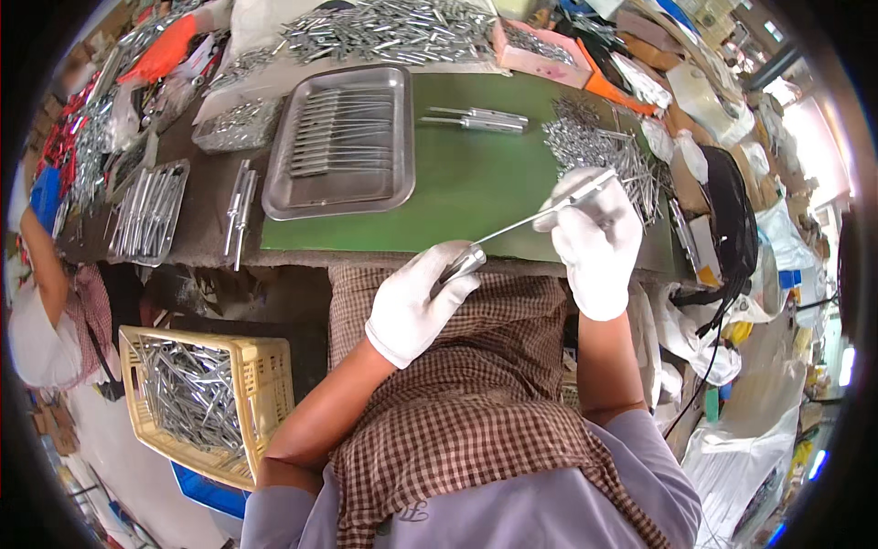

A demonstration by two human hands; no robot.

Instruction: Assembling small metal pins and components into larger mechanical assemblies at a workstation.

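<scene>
A slender silver metal shaft [508, 229] spans the gap between the two hands, above the near edge of the flat green work mat [457, 206]. At its upper end, the white-gloved right hand [599, 240] grasps the thicker silver metal handle [591, 187] between thumb and fingers. At its lower end, the white-gloved left hand [416, 300] has its fingers curled around a short silver metal cylinder [469, 261]; whether the shaft enters this cylinder or merely passes it cannot be told. Misaligned hands could bend the shaft, and smooth metal against glove fabric might slip. To the right, the loose heap of small silver metal parts [585, 137] lies close behind the right hand; a careless sweep could scatter it. Farther left, the rectangular steel tray [343, 199] holds slim metal tools [343, 137] in a row, which a knock might disorder.
</scene>
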